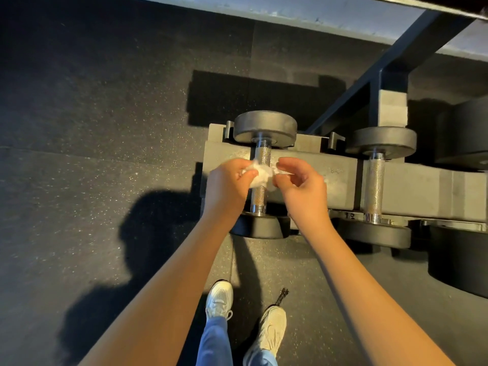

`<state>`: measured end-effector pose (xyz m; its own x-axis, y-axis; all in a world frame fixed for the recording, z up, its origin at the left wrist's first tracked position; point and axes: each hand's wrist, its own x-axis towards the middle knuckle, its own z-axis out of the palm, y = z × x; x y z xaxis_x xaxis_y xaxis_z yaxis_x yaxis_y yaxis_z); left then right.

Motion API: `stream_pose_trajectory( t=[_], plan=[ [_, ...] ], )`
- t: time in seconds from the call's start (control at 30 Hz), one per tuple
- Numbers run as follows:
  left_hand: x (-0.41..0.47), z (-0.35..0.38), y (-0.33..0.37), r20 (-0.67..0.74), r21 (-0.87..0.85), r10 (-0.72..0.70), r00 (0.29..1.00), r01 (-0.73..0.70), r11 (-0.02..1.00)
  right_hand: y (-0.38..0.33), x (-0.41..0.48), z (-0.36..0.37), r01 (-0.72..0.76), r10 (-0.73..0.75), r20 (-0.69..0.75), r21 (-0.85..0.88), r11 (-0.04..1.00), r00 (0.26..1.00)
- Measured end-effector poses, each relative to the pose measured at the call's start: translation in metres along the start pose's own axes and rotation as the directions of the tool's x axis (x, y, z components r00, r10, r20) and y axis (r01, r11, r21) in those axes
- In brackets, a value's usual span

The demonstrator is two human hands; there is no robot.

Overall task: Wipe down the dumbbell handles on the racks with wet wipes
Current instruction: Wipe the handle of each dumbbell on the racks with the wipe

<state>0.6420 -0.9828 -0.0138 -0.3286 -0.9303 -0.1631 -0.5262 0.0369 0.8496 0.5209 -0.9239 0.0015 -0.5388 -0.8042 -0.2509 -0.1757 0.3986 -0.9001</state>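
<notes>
A crumpled white wet wipe (260, 173) sits across the knurled steel handle (261, 157) of the leftmost dumbbell on the black rack (327, 170). My left hand (228, 184) pinches the wipe's left side. The wipe's right edge is pinched by the fingertips of my right hand (301, 182). Both hands hover just above the handle's middle. A second dumbbell with a bare knurled handle (374, 187) lies to the right on the same rack.
Larger black dumbbell heads (459, 260) fill the right side. A dark rack beam (383, 64) slants up to the right. Speckled rubber floor (105, 154) spreads left of the rack. My two white shoes (219, 299) stand close below, with a small dark object (282, 295) between them.
</notes>
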Motion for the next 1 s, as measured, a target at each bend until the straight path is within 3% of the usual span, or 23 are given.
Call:
stream_pose_trajectory(
  t=[0.13,0.2,0.33,0.4,0.53,0.7,0.87,1.0],
  plan=[
    [0.02,0.003,-0.002,-0.187,-0.037,-0.053,0.981,0.047,0.998,0.013,-0.013,0.01,-0.027,0.021,-0.093,-0.054,0.998,0.995],
    [0.021,0.01,-0.007,-0.171,0.001,-0.026,0.985,0.027,1.0,0.023,-0.022,0.019,-0.025,0.018,-0.086,-0.087,0.996,0.996],
    [0.006,0.018,-0.022,-0.097,0.275,0.112,0.989,-0.081,0.958,0.039,-0.035,0.032,-0.017,0.0,-0.118,-0.137,0.99,0.993],
    [0.0,0.018,-0.025,-0.064,0.334,0.111,0.992,-0.083,0.939,0.04,-0.035,0.034,-0.018,-0.003,-0.143,-0.145,0.989,0.99],
    [0.001,0.024,-0.014,-0.011,0.275,0.104,0.995,-0.097,0.957,0.039,-0.034,0.035,-0.003,-0.022,-0.138,-0.182,0.983,0.99],
    [0.017,0.026,-0.01,-0.111,0.252,0.161,0.981,-0.129,0.959,0.041,-0.03,0.033,-0.002,-0.019,-0.143,-0.15,0.989,0.989],
    [0.011,0.029,-0.013,-0.11,0.122,0.04,0.993,-0.027,0.992,0.043,-0.032,0.037,-0.003,-0.017,-0.18,-0.113,0.994,0.983],
    [0.001,0.023,-0.009,0.006,0.241,-0.085,0.996,0.081,0.967,0.043,-0.034,0.037,-0.008,-0.012,-0.209,-0.095,0.995,0.978]
  ],
)
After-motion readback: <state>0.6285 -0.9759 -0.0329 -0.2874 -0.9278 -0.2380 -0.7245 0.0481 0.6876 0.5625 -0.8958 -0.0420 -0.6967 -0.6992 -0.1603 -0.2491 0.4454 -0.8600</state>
